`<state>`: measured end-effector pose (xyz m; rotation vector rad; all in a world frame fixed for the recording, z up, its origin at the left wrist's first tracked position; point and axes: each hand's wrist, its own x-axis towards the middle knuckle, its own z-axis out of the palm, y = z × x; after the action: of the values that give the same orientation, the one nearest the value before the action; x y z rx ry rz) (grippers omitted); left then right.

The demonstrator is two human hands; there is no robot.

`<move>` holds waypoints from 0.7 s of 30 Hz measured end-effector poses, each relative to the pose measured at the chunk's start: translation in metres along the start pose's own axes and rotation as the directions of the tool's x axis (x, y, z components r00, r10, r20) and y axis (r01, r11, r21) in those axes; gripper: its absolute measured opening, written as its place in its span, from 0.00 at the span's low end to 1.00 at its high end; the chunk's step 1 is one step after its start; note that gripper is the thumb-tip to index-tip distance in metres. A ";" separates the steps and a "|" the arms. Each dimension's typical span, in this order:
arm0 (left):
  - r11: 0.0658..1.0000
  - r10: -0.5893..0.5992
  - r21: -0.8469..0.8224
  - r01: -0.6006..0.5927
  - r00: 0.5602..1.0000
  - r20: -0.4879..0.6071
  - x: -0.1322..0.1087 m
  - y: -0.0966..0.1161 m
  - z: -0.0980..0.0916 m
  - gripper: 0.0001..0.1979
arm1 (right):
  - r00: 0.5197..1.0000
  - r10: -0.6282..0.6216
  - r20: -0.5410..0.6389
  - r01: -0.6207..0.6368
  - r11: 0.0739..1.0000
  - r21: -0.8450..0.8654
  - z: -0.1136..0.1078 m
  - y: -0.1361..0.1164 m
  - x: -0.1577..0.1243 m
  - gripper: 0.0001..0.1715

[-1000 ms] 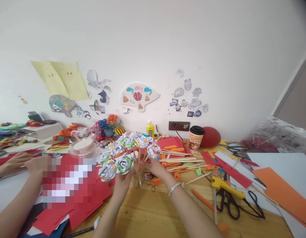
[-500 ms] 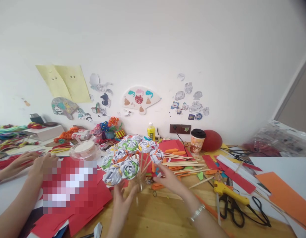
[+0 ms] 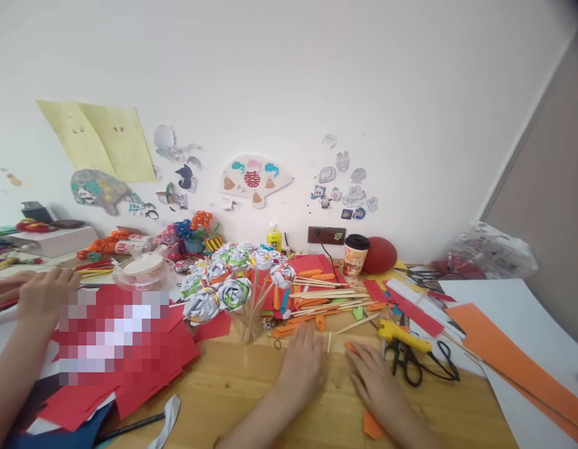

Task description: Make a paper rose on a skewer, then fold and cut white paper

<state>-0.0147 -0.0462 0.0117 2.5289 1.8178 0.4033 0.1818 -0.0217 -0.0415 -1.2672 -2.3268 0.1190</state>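
Orange paper point(image 3: 372, 426) lies on the wooden table point(image 3: 298, 421) beside the right hand point(image 3: 375, 377), and a bit more orange shows at that hand's fingertips; its fingers are stretched forward, but I cannot tell whether they grip the paper. The left hand point(image 3: 303, 365) is palm down with its fingers extended close together, nothing visible in its hold, near a short pale stick point(image 3: 329, 342). Black scissors point(image 3: 413, 369) and a yellow glue gun point(image 3: 405, 335) lie just right of the right hand. Off to the left, red sheets point(image 3: 182, 354) overlap near a co-worker's hands point(image 3: 48, 293). Past the left hand, paper flowers point(image 3: 235, 293) on sticks lean in a clear cup point(image 3: 247, 327), with loose sticks point(image 3: 326, 294) lying to its right. Behind stand a yellow bottle point(image 3: 274, 239) and a lidded coffee cup point(image 3: 355, 259). Farthest back, a decorated fan point(image 3: 254, 181) is on the wall point(image 3: 289, 75).
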 end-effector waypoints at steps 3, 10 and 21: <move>0.996 0.035 0.082 -0.029 0.997 -0.068 0.028 0.006 0.007 0.18 | 0.998 -0.056 0.022 0.056 0.998 0.032 0.002 -0.005 0.009 0.25; 0.986 -0.043 0.151 0.065 0.989 -0.143 0.058 -0.001 0.025 0.11 | 0.993 -0.109 -0.048 0.114 0.987 0.116 0.002 -0.005 0.022 0.24; 0.986 -0.086 0.125 0.113 0.975 -0.204 0.056 -0.016 0.036 0.13 | 0.973 -0.116 -0.201 0.152 0.972 0.178 -0.007 -0.019 0.064 0.22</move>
<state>-0.0055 0.0165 -0.0141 2.5505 2.1009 0.5654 0.1414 0.0186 -0.0063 -0.9791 -2.1714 0.1664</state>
